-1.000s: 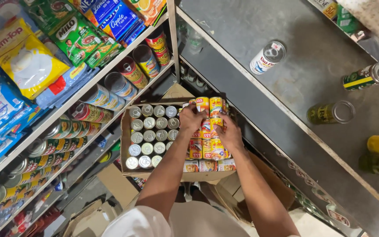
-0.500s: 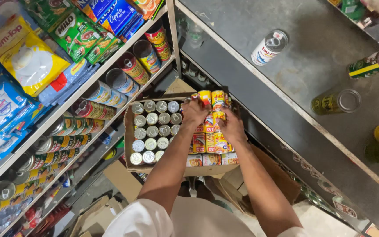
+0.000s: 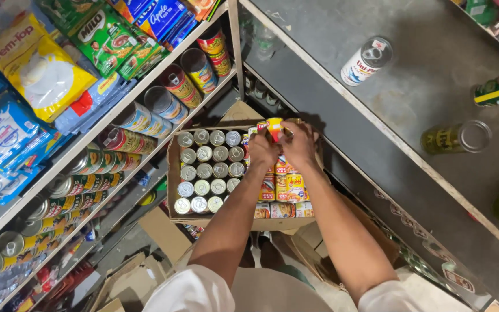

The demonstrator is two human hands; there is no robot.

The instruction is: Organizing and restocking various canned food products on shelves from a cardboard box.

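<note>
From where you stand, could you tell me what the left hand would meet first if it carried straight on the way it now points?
The left hand points toward the far end of the cardboard box. It would probably first meet the red-and-yellow can at its fingertips, then the box's far wall; depth is hard to judge from above.

Both hands reach down into a cardboard box (image 3: 174, 173) of tins; the left hand (image 3: 263, 149) and right hand (image 3: 300, 141) sit close together, fingers (image 3: 272, 134) curled round a red and yellow tin (image 3: 274, 124); silver-topped tins (image 3: 209, 170) fill the box's left side; a white can (image 3: 366, 60) lies on the grey shelf (image 3: 434, 86).
</note>
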